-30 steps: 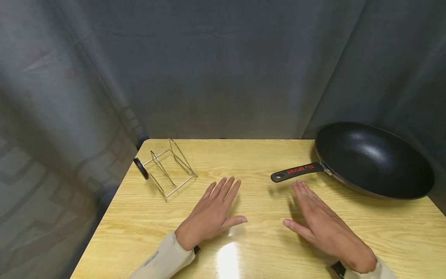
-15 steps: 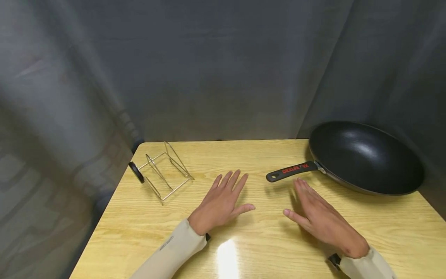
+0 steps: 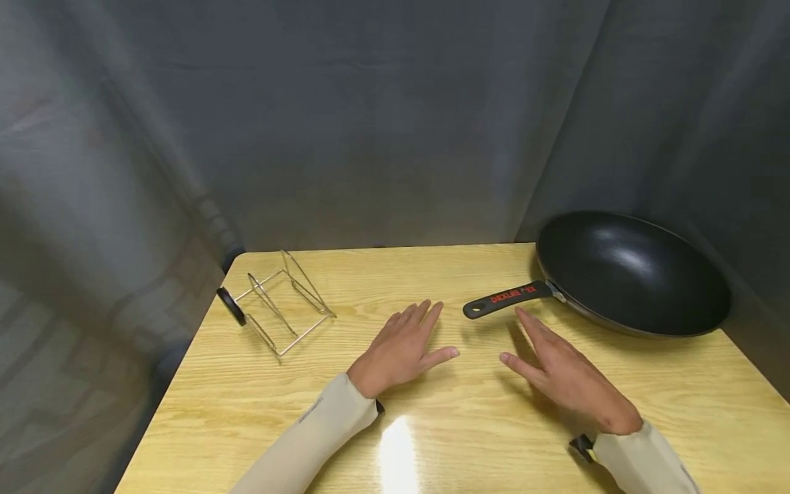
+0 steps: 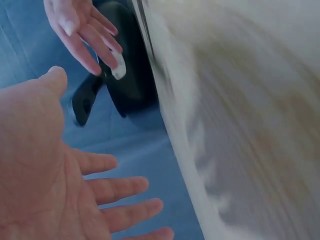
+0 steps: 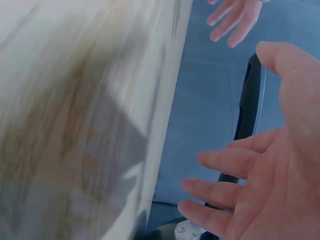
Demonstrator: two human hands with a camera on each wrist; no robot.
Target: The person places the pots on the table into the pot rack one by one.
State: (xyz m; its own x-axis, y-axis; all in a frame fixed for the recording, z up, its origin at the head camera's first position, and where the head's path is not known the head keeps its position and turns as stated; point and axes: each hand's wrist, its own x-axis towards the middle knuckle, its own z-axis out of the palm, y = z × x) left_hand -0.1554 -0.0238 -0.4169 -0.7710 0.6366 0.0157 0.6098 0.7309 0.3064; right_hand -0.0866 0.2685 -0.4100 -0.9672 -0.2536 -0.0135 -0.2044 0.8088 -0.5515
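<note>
Black round-bowled wok sits at the right rear of the table, hollow side up, its rim reaching past the table's right edge in my head view. Largest around it is the dark grey cloth curtain, hanging in folds behind and at both sides. Before that stands the pale yellow wood-grained table, with a bright reflection near its front. My left sleeve and right sleeve, both light beige fabric, reach in from the bottom. Near the far left corner rests a thin silvery wire rack with bent loops. My left hand is released and holds nothing, fingers stretched forward and thumb out, over the table between rack and wok. My right hand is released too, fingers extended, their tips just beside the wok's long dark grey handle; I cannot tell whether they touch it. That handle points left, raised above the wood, with red lettering along it. Smaller still are a black round disc at the rack's left end, a silvery bracket joining handle to bowl, and the hole in the handle's tip.
</note>
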